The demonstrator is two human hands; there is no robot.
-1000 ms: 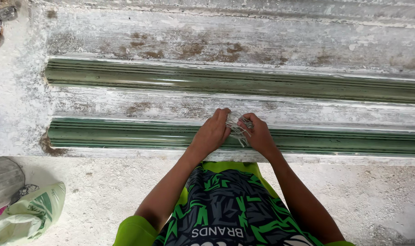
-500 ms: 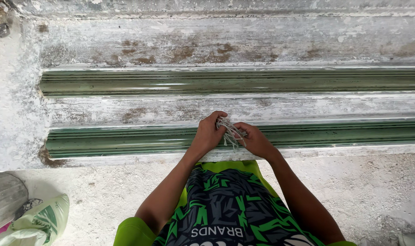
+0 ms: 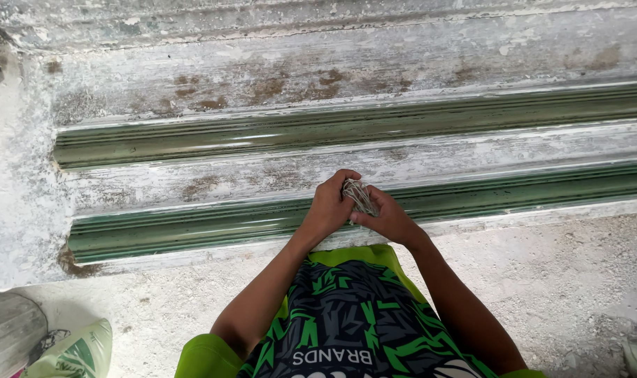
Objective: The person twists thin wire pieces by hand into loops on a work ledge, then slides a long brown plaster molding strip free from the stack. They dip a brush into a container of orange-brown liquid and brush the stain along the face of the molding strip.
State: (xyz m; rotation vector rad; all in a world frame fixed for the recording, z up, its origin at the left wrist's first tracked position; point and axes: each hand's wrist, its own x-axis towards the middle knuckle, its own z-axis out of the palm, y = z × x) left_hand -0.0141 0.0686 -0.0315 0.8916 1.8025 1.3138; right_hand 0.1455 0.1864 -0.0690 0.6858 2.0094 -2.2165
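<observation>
Here the left hand (image 3: 330, 206) and right hand (image 3: 387, 218) close together on a wad of pale fibres (image 3: 359, 194), pinched between the fingers just above the near green mould channel (image 3: 213, 227). Both channels, near and far (image 3: 332, 128), look glossy and unfilled; laying fibre seems not yet begun.

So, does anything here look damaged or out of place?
The white surface around the green moulds is stained brown and flaking. Both hands, left hand and right hand, hold a pale fibre bundle.
</observation>
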